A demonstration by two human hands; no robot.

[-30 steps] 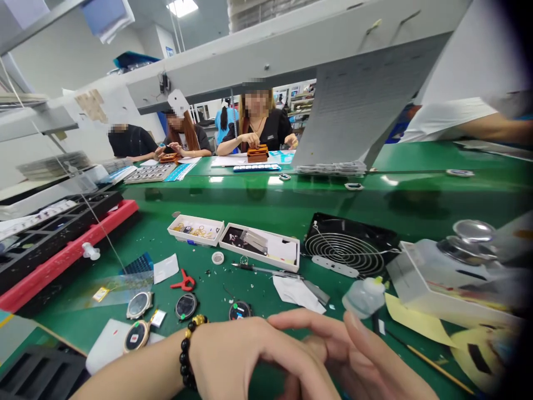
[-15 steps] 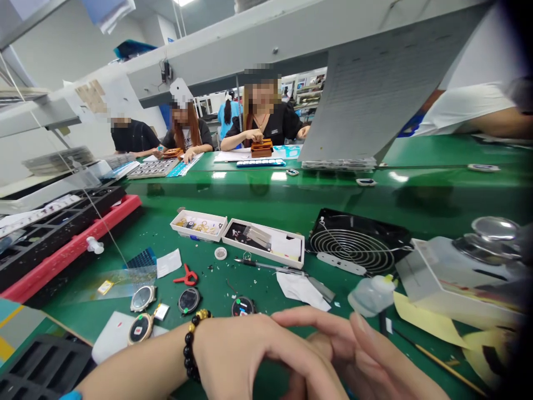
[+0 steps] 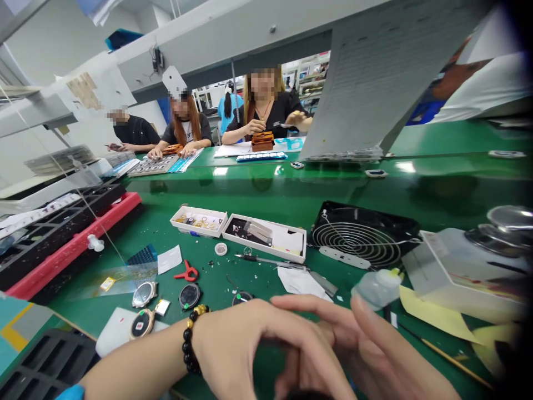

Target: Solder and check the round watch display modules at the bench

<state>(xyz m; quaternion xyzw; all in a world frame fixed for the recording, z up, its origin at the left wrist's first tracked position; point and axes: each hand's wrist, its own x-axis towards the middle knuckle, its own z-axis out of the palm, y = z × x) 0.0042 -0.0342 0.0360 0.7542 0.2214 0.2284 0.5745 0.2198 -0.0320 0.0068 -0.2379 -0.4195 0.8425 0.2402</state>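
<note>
Head view: left hand arches over right hand, fingers loosely curled, pinching nothing.

Watch assembly workshop, green workbench (round watches scattered)

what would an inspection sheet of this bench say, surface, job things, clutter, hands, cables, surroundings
surface: glossy green workbench, scattered with small white flecks
job's things: round watch, a second round watch, a third with a gold rim, white tray of small gold parts
clutter: red spring clamp, pen-shaped tool, plastic squeeze bottle, paper scraps
hands: left hand, wearing a beaded bracelet, overlaps right hand; nothing visibly held
cables: thin white cable across black cooling fan
surroundings: co-worker across the bench
</note>
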